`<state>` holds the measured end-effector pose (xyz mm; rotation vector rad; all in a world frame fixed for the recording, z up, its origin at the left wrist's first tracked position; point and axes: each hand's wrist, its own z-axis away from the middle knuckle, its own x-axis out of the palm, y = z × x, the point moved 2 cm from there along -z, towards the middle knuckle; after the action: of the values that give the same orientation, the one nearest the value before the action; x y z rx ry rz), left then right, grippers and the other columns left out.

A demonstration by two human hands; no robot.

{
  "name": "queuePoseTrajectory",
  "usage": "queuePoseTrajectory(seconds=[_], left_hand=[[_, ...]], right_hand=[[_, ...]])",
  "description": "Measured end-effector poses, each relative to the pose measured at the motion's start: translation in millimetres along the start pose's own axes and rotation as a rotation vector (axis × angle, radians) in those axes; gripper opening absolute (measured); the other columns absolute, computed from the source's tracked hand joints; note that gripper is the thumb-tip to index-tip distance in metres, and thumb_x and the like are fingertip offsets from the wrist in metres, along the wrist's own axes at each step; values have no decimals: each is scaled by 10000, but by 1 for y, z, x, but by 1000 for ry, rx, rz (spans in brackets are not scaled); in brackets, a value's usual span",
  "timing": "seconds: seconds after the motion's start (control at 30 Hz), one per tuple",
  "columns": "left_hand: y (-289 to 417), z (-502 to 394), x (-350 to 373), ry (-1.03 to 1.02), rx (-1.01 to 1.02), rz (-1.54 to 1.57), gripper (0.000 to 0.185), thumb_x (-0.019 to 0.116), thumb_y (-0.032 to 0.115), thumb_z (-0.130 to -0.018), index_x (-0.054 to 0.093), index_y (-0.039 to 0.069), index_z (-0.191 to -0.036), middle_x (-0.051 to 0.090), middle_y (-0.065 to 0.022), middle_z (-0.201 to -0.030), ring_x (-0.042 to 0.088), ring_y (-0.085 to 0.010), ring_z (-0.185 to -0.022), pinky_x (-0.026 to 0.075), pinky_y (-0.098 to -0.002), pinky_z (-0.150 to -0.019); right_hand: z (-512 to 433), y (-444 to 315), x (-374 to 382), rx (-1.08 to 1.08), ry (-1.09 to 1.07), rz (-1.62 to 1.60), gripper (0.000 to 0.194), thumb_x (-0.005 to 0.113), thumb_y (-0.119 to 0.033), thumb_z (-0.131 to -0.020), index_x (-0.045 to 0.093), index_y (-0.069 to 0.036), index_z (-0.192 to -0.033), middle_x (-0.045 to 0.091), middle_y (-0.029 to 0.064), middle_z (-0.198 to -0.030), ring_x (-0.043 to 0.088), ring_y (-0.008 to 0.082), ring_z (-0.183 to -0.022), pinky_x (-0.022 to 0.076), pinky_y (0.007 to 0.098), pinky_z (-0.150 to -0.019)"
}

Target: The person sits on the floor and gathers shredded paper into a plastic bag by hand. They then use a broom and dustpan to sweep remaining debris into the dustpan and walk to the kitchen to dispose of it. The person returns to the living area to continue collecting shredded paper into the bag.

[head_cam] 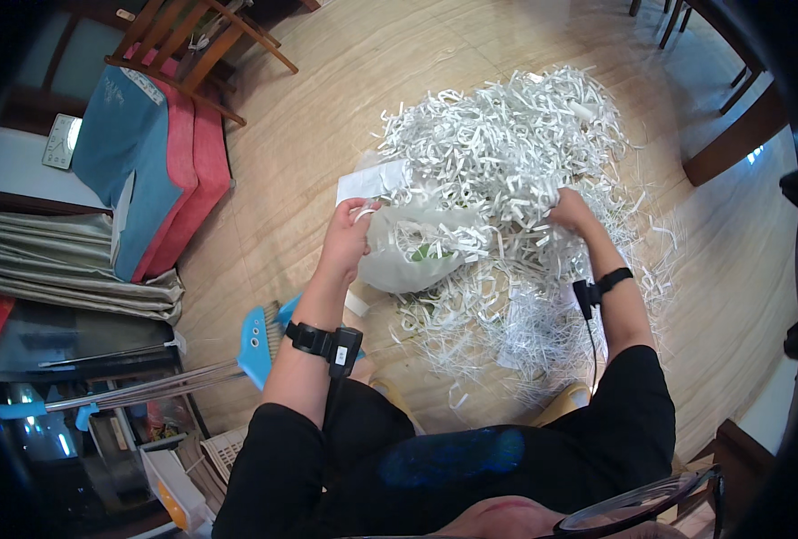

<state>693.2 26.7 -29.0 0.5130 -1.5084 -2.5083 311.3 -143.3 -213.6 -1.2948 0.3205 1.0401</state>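
A large heap of shredded paper strips (493, 128) is spread over the floor before me. My left hand (352, 236) grips the rim of a translucent plastic bag (399, 269), holding its mouth spread. Some shreds and something green (429, 252) show in the bag's mouth. On the heap's right side, my right hand (571, 210) is closed around a bunch of paper strips (534, 199), its fingertips partly buried among them. Finer, thread-like shreds (540, 337) lie nearer to me. Behind the bag rests a flat white paper sheet (372, 180).
A blue broom (257, 340) with a long metal handle lies left of my left forearm. Farther left are a blue-and-red cushioned piece (163, 175), a wooden chair (190, 54) and a wall clock (62, 141). Dark wooden furniture legs (736, 135) stand at the right. Yellow slippers (564, 401) are below me.
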Motion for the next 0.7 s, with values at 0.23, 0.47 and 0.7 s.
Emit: queuePoseTrajectory(seconds=[0.23,0.47,0.7], left_hand=[[-8,7,41,-285,197,-218,370,444,45,-922,415,142,-1278,548,-41,-1293,414,-43,-606,363,-207,-525],[-22,68,88,-310,286,-649,635,500,53,-863,262,135,-1445,535,-206,-1269,585,-223,-830,476,-317,-737],[-2,122,61,-829,81,-467,714,516,47,-821,302,156,-1493,553,-82,-1305,487,-79,-705,440,-243,-643]], right_hand=[[40,-106,-29,-376,-422,-177,451,772,-263,-695,679,-36,-1072,701,167,-1013,668,262,-897,514,362,-833],[41,-191,115,-396,-958,-772,515,757,-283,-710,645,-51,-1156,679,132,-1070,654,239,-905,505,364,-817],[69,-185,214,123,-961,-1313,469,722,-297,-764,640,-53,-1156,667,130,-1103,646,232,-912,515,361,-767]])
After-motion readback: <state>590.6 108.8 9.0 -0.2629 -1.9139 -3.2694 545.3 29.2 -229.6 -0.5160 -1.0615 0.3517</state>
